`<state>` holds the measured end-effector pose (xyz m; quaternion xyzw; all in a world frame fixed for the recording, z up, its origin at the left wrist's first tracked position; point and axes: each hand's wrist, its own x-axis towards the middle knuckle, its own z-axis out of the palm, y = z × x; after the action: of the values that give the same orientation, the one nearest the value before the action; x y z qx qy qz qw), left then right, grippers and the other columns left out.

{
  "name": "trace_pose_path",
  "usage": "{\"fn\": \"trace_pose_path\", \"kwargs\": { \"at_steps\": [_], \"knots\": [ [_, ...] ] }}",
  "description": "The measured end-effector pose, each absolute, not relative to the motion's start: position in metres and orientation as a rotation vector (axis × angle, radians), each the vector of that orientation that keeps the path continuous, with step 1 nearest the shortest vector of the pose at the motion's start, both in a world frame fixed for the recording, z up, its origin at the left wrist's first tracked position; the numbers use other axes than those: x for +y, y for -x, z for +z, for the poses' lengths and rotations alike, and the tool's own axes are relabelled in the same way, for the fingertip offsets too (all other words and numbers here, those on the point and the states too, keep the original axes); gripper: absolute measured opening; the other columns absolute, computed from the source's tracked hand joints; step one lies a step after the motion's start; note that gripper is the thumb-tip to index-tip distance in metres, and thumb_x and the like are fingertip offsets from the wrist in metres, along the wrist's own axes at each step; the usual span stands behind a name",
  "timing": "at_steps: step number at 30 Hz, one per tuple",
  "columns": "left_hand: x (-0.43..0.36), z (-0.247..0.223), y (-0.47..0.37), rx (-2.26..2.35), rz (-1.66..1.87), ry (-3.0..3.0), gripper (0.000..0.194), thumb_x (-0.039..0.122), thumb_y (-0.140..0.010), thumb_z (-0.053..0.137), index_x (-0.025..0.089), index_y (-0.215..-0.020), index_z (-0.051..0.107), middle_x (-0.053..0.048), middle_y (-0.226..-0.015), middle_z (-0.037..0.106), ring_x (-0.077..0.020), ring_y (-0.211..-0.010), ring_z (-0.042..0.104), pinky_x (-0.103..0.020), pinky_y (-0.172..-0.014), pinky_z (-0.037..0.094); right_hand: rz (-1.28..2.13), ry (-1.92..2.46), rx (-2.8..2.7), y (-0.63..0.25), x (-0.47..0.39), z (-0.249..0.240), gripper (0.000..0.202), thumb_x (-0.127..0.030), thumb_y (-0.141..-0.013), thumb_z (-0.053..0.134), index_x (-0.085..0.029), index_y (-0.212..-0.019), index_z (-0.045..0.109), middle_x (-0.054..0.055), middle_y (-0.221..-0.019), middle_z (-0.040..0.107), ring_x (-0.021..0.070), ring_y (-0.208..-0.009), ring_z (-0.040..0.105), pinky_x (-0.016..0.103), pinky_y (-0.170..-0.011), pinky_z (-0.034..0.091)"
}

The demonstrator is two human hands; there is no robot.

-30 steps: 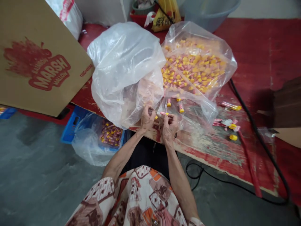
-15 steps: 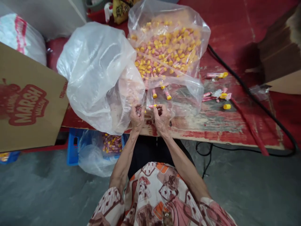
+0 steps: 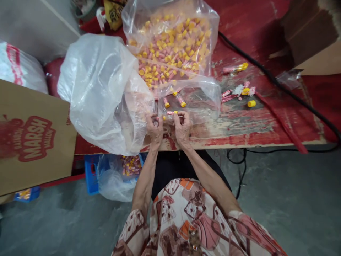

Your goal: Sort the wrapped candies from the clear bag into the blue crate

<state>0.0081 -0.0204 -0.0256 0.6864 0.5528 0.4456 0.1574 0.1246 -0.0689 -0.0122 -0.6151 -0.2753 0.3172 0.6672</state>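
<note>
Close to the table's front edge, my right hand [image 3: 183, 128] is closed, pinching a small pink printed tube with a yellow cap [image 3: 169, 113] between thumb and fingers. Just left of it, my left hand [image 3: 155, 129] is closed too. A yellow cap end [image 3: 164, 117] pokes from its fingertips; the rest of that tube is mostly hidden by the fingers. Beyond the hands, two yellow-capped tubes [image 3: 180, 99] lie at the mouth of a clear plastic bag [image 3: 206, 83] full of similar tubes. A large milky plastic bag [image 3: 98, 89] bulges beside my left hand.
Loose caps and wrapper scraps [image 3: 241, 93] lie to the right on the worn red table [image 3: 279, 131]. A black cable [image 3: 282, 85] crosses there. Cardboard boxes stand left [image 3: 37, 135] and right [image 3: 319, 57]. Below the table edge sits a blue crate [image 3: 92, 177] with bagged tubes.
The view has shifted, so the table items appear further left and slightly higher. Both hands stay close together; more of the tube at my right fingertips shows now.
</note>
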Motion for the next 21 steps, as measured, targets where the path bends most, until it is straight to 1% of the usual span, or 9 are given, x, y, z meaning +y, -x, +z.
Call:
{"fn": "trace_pose_path", "kwargs": {
  "at_steps": [2,7,10,13,16,18,20,21],
  "knots": [
    [-0.024,-0.024,-0.004,1.569,1.277,-1.97,0.041,0.063,-0.112,0.066,0.023,-0.111,0.061,-0.006,-0.102,0.07,-0.0211,-0.09,0.069,-0.038,-0.088,0.058,0.724,1.373,-0.63,-0.125,-0.069,-0.011,0.036,-0.06,-0.109,0.059,-0.025,-0.102,0.057,-0.005,-0.082,0.061,0.0126,-0.066,0.055,0.026,-0.068,0.049],
    [-0.029,-0.021,-0.002,1.493,1.125,-2.045,0.037,0.058,-0.11,0.072,0.023,-0.1,0.065,-0.004,-0.095,0.07,-0.0213,-0.088,0.068,-0.04,-0.089,0.058,0.738,1.392,-0.682,-0.126,-0.07,-0.009,0.033,-0.057,-0.108,0.061,-0.025,-0.1,0.06,-0.003,-0.088,0.066,0.0132,-0.073,0.061,0.027,-0.076,0.053],
    [-0.032,-0.022,-0.003,1.539,1.183,-2.01,0.032,0.054,-0.109,0.074,0.023,-0.107,0.067,-0.006,-0.101,0.072,-0.0226,-0.092,0.069,-0.042,-0.091,0.059,0.718,1.419,-0.685,-0.125,-0.07,-0.009,0.033,-0.057,-0.109,0.06,-0.025,-0.099,0.061,-0.002,-0.089,0.068,0.014,-0.077,0.062,0.028,-0.079,0.055],
    [-0.033,-0.025,-0.002,1.583,1.199,-1.999,0.03,0.048,-0.11,0.075,0.02,-0.119,0.066,-0.01,-0.114,0.073,-0.0248,-0.104,0.07,-0.044,-0.1,0.059,0.704,1.416,-0.687,-0.126,-0.069,-0.01,0.034,-0.057,-0.109,0.059,-0.024,-0.1,0.061,0.0,-0.093,0.07,0.0141,-0.077,0.063,0.03,-0.082,0.056],
    [-0.03,-0.029,-0.002,1.577,1.091,-2.074,0.025,0.044,-0.109,0.076,0.021,-0.116,0.067,-0.009,-0.114,0.073,-0.0257,-0.109,0.072,-0.043,-0.104,0.06,0.699,1.421,-0.711,-0.126,-0.068,-0.01,0.034,-0.057,-0.109,0.06,-0.024,-0.099,0.061,0.0,-0.092,0.07,0.0156,-0.079,0.063,0.032,-0.084,0.057],
    [-0.028,-0.031,0.0,1.565,1.05,-2.088,0.025,0.046,-0.108,0.076,0.023,-0.115,0.068,-0.008,-0.112,0.074,-0.0254,-0.107,0.074,-0.041,-0.101,0.062,0.702,1.423,-0.713,-0.126,-0.067,-0.01,0.034,-0.057,-0.111,0.06,-0.025,-0.098,0.062,0.001,-0.09,0.07,0.0165,-0.079,0.063,0.033,-0.084,0.058],
    [-0.027,-0.03,0.003,1.567,1.091,-2.024,0.031,0.052,-0.11,0.074,0.024,-0.121,0.067,-0.008,-0.115,0.075,-0.0237,-0.107,0.076,-0.038,-0.098,0.063,0.705,1.414,-0.707,-0.126,-0.068,-0.01,0.033,-0.056,-0.112,0.06,-0.025,-0.099,0.063,0.001,-0.09,0.069,0.0167,-0.079,0.062,0.033,-0.084,0.059],
    [-0.026,-0.029,0.006,1.526,1.079,-1.992,0.035,0.055,-0.112,0.069,0.023,-0.128,0.065,-0.008,-0.12,0.075,-0.0224,-0.108,0.076,-0.037,-0.098,0.063,0.707,1.405,-0.704,-0.126,-0.068,-0.011,0.032,-0.055,-0.112,0.06,-0.025,-0.1,0.063,0.001,-0.09,0.068,0.0168,-0.079,0.062,0.034,-0.084,0.059]
  ]
}}
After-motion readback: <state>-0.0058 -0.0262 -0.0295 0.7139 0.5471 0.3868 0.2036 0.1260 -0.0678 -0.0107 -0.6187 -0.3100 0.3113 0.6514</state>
